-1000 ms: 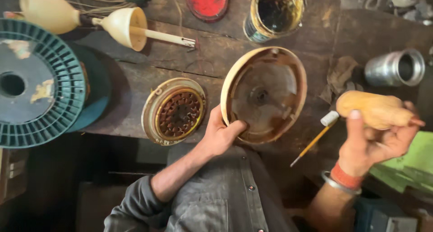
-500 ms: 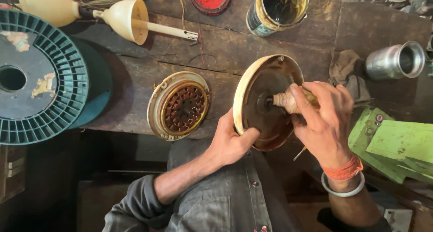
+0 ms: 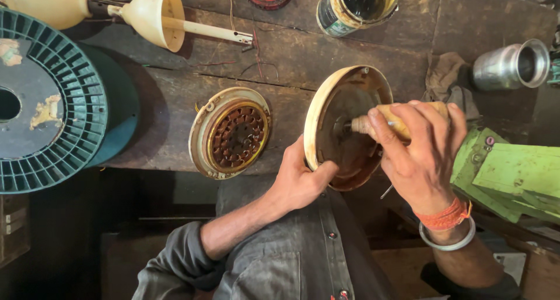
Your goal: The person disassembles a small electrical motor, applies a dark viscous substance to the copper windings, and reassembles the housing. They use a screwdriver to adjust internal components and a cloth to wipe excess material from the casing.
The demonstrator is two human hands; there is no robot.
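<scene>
Head view: left hand (image 3: 300, 180) grips the lower rim of a tilted cream motor cover (image 3: 344, 128), fingers pinching its edge. Right hand (image 3: 420, 154) is clenched around a wooden handle (image 3: 385, 116) pressed into the cover's centre. A wound stator (image 3: 231, 132) lies on the counter (image 3: 163, 96) left of the grip; green metal blades (image 3: 513, 174) lie right.

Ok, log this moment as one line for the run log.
left hand: grips rim of round cover | right hand: presses wooden-handled tool into cover's centre | motor winding: lies beside on bench
</scene>
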